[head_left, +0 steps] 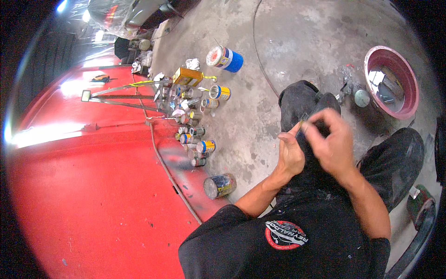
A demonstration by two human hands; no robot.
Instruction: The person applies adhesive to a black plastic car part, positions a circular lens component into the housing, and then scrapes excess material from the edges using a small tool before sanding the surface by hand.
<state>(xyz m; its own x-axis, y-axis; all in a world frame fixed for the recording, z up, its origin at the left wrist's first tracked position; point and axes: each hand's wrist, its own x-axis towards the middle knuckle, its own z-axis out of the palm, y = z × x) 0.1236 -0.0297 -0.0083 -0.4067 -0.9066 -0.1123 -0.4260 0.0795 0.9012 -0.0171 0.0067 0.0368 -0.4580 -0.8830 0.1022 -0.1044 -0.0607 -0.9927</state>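
Observation:
My left hand (291,156) is raised over my lap, its fingers folded and its thumb sticking up. Close against it, my right hand (332,146) pinches thumb and forefinger together, slightly smeared by motion. The fingertips of both hands meet at a tiny yellowish-dark thing (301,124), too small to name. Most of what lies between the fingers is hidden. Both hands are above the dark trousers (304,102) on my bent legs.
Left of me, many paint cans (206,147) crowd beside a red wall (102,186) with a hose (160,156) along it. A blue paint bucket (232,60) and a rectangular yellow tin (187,76) stand farther off. At right sits a reddish basin (409,83) holding liquid, beside a small round greenish object (362,98).

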